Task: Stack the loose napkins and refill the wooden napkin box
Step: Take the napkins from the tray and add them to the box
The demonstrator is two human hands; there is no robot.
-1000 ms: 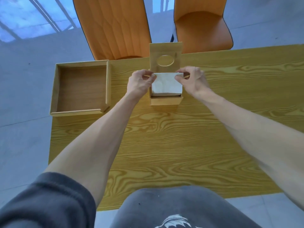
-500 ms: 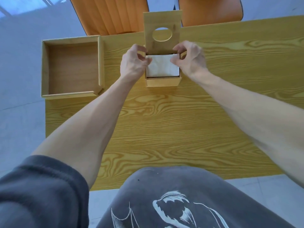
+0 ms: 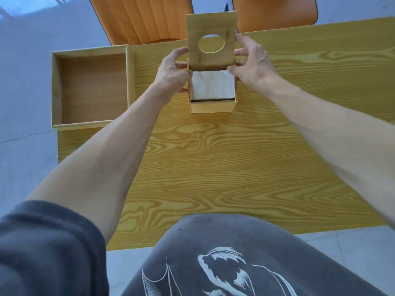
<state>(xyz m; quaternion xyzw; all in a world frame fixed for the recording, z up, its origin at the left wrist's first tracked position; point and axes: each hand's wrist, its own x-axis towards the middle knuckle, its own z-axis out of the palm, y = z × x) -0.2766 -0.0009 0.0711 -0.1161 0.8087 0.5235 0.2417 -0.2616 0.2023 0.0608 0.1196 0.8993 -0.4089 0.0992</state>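
Note:
A small wooden napkin box (image 3: 212,106) stands near the table's far edge, with a stack of white napkins (image 3: 212,85) inside, its top sheet a little crumpled. Its sliding lid (image 3: 211,30), pierced by an oval hole, sits in the box's grooves and covers the far part of the opening. My left hand (image 3: 172,70) grips the lid's left edge beside the box. My right hand (image 3: 251,63) grips its right edge, fingertips at the lid's lower corner.
A shallow wooden tray (image 3: 56,90) lies at the table's far left corner, overhanging the left edge. Two orange chairs (image 3: 141,18) stand behind the yellow wood-grain table (image 3: 213,167). My grey-clad lap is at the near edge.
My hands have gone from the napkin stack to the lid's side edges. The lid now covers more of the napkins. The camera has tilted down and closer.

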